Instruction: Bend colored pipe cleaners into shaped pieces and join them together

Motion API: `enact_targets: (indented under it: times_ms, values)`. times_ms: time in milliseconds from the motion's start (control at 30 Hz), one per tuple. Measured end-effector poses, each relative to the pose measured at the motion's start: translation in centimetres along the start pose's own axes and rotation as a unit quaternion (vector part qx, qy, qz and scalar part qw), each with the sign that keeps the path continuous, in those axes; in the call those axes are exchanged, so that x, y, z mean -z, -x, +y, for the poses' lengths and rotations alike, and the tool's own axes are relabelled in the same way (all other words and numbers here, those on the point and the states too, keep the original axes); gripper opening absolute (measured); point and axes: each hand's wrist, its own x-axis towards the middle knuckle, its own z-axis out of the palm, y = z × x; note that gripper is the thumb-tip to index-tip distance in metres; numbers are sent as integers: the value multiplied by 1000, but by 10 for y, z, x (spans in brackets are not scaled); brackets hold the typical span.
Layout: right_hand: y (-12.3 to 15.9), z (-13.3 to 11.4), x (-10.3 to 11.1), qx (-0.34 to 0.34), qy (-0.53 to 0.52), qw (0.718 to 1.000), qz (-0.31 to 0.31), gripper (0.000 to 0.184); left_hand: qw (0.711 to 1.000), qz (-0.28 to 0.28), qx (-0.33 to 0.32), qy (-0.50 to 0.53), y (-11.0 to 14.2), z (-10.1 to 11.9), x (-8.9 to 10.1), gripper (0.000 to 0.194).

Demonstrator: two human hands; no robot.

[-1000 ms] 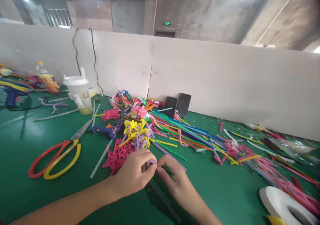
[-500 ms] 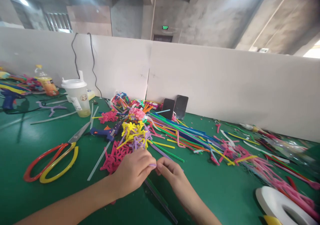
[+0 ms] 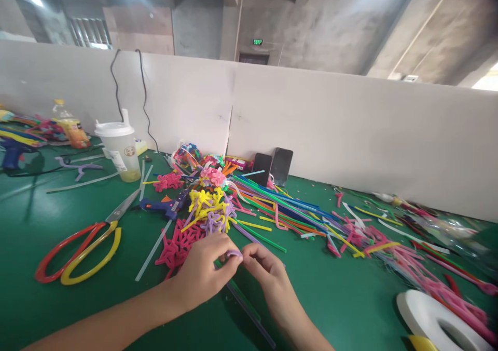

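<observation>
Head: two phones (image 3: 282, 165); left hand (image 3: 205, 268) pinching one purple stem (image 3: 233, 253), right hand's (image 3: 268, 269) hold unclear.

I note a bare left hand (image 3: 204, 269) and a bare right hand (image 3: 267, 269), both slim-fingered and narrow in build. Left forearm (image 3: 120, 315) and right forearm (image 3: 301, 317) are likewise bare, slender, smooth in outline over their visible length.

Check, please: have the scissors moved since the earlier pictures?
No. Against the cup, the scissors lie as before, tips near its base; both shift slightly together in view, so the camera moved.
</observation>
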Motion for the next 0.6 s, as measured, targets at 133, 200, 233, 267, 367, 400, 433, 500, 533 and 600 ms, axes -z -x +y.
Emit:
enact_targets:
  times_ms: [133, 200, 233, 267, 367, 400, 433, 500, 533, 600]
  values:
    - [5, -2, 0, 119, 178, 976, 31, 13, 963, -62, 198, 173, -3, 2, -2, 16]
    - [7, -3, 1, 181, 270, 945, 33, 10, 936, -82, 243, 242, -4, 1, -3, 17]
    - [7, -3, 1, 203, 303, 931, 31, 10, 928, -87, 251, 261, -5, 0, -4, 17]
    - [7, -3, 2, 214, 322, 921, 32, 9, 925, -89, 254, 268, -5, -1, -4, 17]
    - [5, 0, 1, 166, 289, 942, 49, 11, 938, -74, 228, 251, -4, -2, -3, 13]
    - [4, 1, 0, 132, 256, 956, 51, 12, 945, -62, 209, 244, -3, -2, -3, 11]
    - [3, 2, -1, 99, 221, 969, 49, 15, 951, -49, 189, 241, -3, -2, -2, 10]
    - [2, 3, -2, 53, 168, 984, 37, 19, 959, -31, 150, 240, -1, -4, -2, 14]
    - [1, 3, -3, 43, 155, 986, 35, 20, 962, -26, 136, 235, -1, -5, -2, 15]
    - [1, 1, -3, 42, 147, 987, 45, 21, 968, -23, 122, 217, 0, -6, -3, 12]
